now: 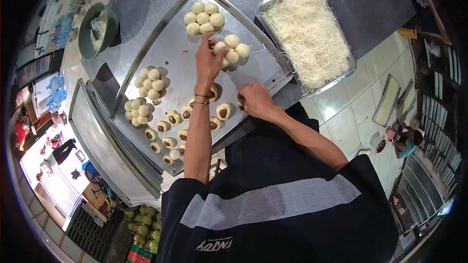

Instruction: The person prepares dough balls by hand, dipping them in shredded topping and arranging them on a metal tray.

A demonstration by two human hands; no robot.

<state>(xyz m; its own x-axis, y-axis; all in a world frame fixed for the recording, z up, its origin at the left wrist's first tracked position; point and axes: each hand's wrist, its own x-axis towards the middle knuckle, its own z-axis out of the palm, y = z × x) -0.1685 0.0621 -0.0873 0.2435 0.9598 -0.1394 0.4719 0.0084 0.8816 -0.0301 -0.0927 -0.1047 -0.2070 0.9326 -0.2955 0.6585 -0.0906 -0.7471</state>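
My left hand reaches over the metal baking tray, its fingers closed around a pale dough ball at the left edge of a cluster of dough balls. Near the tray's right front edge, my right hand is curled, slightly blurred. A brown-and-pale bit showing at its fingertips looks like a dough piece with brown filling, mostly hidden. Several dough pieces with brown filling sit in rows at the near part of the tray, some hidden under my left forearm. A further cluster of plain balls lies at the far end.
A clear rectangular tray heaped with pale shreds stands right of the baking tray. Two more dough ball clusters sit at the left. Stacked metal trays lean by the table's left side. A green basin stands at far left.
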